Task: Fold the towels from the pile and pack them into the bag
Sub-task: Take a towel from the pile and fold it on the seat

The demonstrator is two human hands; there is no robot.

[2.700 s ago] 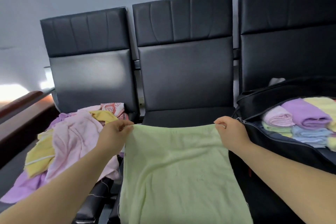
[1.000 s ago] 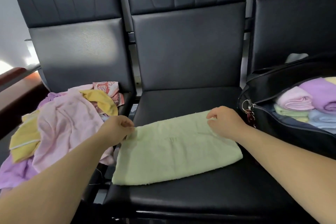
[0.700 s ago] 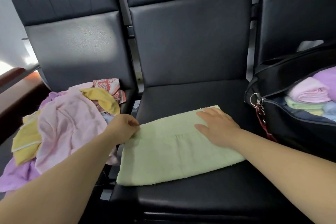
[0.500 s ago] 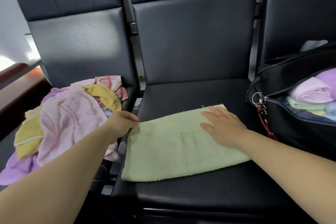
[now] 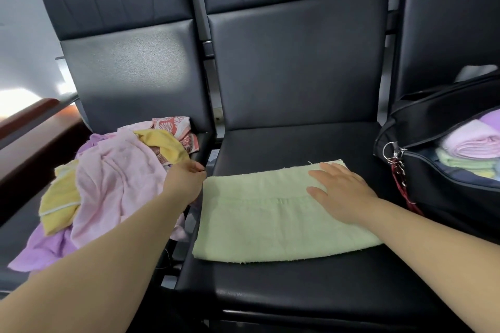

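green towel (image 5: 270, 219) lies flat on the middle seat (image 5: 297, 286), folded once, long side running left to right; far edges roughly aligned, a seam line shows across the middle; a few loose threads at the edges

change: a couple of seconds ago it hung full-length, pinched at both top corners; since then it has been laid down and doubled over; right hand (image 5: 341, 192) has let go of its corner and now lies palm-down on the towel's far right part, fingers straight and spread, pressing the layers flat; left hand (image 5: 184, 184) is at the far left corner, fingers curled; can't tell if it still pinches the cloth or only touches the edge

my read: first fold done, smoothing stage; still too wide for the bag, so probably another fold or two before packing

pile (image 5: 113, 186) of unfolded towels on the left seat, just beside the left hand; pink, yellow, lilac, one red-patterned; plenty left

bag (image 5: 446, 197) on the right seat, black, unzipped; folded towels (image 5: 473, 143) stacked inside; key ring (image 5: 392, 151) and red strap (image 5: 403, 189) hang at the zip end

writing: none readable; no brand or label visible on towel, bag or seats
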